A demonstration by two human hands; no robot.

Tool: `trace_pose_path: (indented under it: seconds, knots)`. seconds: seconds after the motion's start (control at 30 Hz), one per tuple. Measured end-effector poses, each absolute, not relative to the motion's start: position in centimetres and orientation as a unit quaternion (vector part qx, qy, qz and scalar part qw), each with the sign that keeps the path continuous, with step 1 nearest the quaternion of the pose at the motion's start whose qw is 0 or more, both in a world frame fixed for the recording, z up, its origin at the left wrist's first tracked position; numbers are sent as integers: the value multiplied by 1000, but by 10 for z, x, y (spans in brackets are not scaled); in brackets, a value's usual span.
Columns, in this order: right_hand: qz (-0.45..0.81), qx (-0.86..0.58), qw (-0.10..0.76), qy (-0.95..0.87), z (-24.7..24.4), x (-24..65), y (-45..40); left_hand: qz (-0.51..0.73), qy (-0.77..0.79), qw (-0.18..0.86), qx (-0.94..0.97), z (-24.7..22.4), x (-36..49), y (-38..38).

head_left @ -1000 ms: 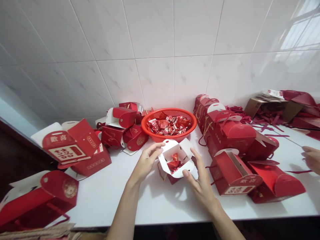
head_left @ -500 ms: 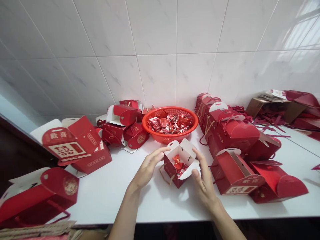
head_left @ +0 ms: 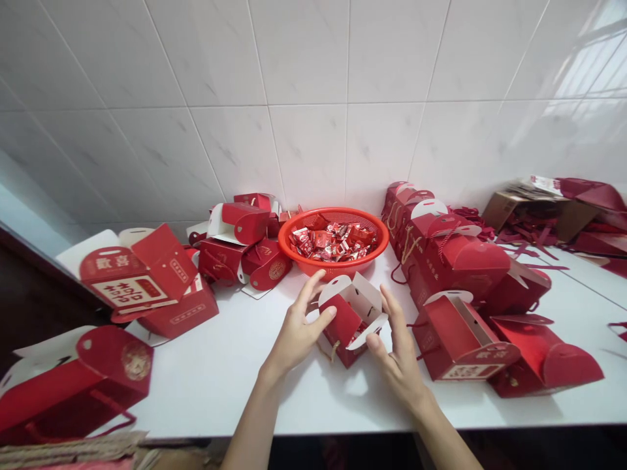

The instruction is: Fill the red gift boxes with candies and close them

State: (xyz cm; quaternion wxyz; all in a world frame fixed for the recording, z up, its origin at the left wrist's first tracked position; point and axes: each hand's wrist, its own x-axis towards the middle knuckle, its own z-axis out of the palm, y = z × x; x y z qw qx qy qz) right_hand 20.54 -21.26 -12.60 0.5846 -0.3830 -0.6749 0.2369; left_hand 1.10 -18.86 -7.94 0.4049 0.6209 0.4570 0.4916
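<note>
A small red gift box (head_left: 343, 349) with white inner sides stands on the white table between my hands. Its left red flap is folded inward, covering most of the wrapped candies inside. My left hand (head_left: 296, 329) is shut on the box's left side, thumb on the red flap and fingers around the back. At the right side, my right hand (head_left: 400, 352) holds the box's raised white flaps lightly between thumb and fingers. A twisted cord handle hangs at the box's front left. Just behind is a red plastic basket (head_left: 333, 267) of wrapped candies.
Several red boxes (head_left: 465, 333) stand in rows on the right. More opened boxes (head_left: 181, 313) lie on the left, some stacked. Dark red ribbons (head_left: 529, 251) and a cardboard box (head_left: 504, 209) are at the far right. A tiled wall (head_left: 313, 150) rises behind the table.
The left red flap has been folded inward over the candies. My left thumb has moved onto it, while my right hand has stayed nearly in place.
</note>
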Motion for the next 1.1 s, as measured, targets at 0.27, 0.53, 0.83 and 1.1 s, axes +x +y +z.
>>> trace_pose_path:
  seconds: [0.27,0.53,0.83,1.1]
  knots:
    - [212,-384,567,-697,-122,206,-212,487,443,398,639,-77,12,-190]
    - [193,-378,568,-705,-121,207,-211,484,453,372,650,-74,17,-192]
    - [216,-373,565,-704,-119,207,-209,490,457,342,659,-77,27,-192]
    - [232,-414,553,-685,-109,204,-208,479,460,288,690,-76,22,-193]
